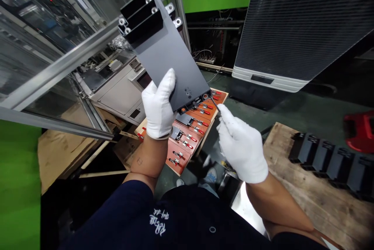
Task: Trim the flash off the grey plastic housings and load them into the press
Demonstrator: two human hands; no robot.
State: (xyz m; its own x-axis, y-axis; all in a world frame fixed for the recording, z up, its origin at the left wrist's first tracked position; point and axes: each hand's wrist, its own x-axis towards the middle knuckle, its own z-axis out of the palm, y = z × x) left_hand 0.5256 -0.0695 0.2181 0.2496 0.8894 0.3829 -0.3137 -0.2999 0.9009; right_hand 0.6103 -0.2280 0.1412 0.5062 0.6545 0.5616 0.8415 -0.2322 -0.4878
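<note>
My gloved left hand [159, 106] grips a long grey moulded plastic part [172, 51], thumb flat on its face and the other fingers hidden behind it. The part is tilted, with black ribs and metal inserts at its upper end. At its lower right corner, a thin dark rod-like tool [215, 103] meets a round hole with a copper-coloured ring. My gloved right hand [242, 147] pinches that tool between closed fingers; its exact kind cannot be made out. Below the part lies an orange-red fixture board [178, 169] carrying several red-handled toggle clamps [187, 145].
Several similar dark parts [320, 154] stand in a row on a wooden table [282, 145] at right. A metal-framed machine enclosure [73, 69] is at left. A large ribbed dark unit [292, 32] stands at upper right, and a red object [360, 131] at far right.
</note>
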